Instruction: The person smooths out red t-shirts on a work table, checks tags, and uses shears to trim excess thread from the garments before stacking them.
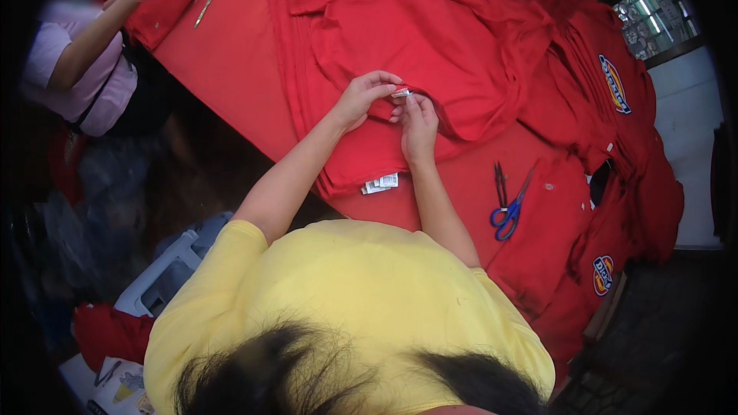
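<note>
Your left hand point(361, 97) and right hand point(417, 124) both pinched a small white tag point(400, 93) on the red shirt point(415, 54); blue scissors point(509, 211) lay on the counter point(231, 61) nearby.

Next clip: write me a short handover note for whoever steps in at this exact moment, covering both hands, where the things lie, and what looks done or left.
Left hand: fingers pinching the small white label at the fold of the top red cloth garment.
Right hand: fingertips on the same label from below.
Things: the garment lies on a stack of red garments on the red-covered table. Spare white tags lie at the stack's near edge. Blue-handled scissors lie untouched to the right.
Done: cannot tell.
Left: the label is still in both hands; more red garments lie piled at right.
</note>
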The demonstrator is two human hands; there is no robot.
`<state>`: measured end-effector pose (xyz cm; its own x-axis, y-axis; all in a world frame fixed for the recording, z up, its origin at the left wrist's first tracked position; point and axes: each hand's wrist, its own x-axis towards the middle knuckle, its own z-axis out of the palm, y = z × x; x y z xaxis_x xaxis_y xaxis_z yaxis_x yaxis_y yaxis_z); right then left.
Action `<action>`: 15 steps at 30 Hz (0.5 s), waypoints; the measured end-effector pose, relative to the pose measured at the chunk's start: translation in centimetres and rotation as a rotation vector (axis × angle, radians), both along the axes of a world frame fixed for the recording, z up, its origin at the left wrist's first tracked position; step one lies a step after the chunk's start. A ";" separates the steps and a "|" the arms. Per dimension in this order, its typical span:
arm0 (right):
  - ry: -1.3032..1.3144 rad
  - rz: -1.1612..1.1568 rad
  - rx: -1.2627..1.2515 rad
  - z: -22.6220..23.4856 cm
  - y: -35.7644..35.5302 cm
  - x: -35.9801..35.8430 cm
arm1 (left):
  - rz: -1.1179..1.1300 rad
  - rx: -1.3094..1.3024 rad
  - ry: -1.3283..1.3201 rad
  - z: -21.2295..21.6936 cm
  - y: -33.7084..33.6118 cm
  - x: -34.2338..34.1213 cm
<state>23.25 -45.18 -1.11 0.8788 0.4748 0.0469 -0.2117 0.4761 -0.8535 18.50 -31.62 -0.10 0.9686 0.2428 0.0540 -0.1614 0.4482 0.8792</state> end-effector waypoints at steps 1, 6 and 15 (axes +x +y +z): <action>0.012 -0.025 0.008 0.3 0.1 -0.2 | 0.000 0.008 0.006 0.2 0.0 0.0; 0.020 -0.066 -0.018 0.0 0.1 0.0 | 0.007 -0.002 -0.002 0.6 -0.1 -0.1; -0.147 -0.071 -0.156 1.1 0.5 -0.8 | -0.017 0.044 -0.028 -0.1 0.2 0.4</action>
<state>22.42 -44.73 0.03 0.8997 0.4232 0.1075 -0.0505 0.3453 -0.9371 18.85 -31.40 -0.21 0.9706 0.2226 0.0912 -0.1784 0.4119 0.8936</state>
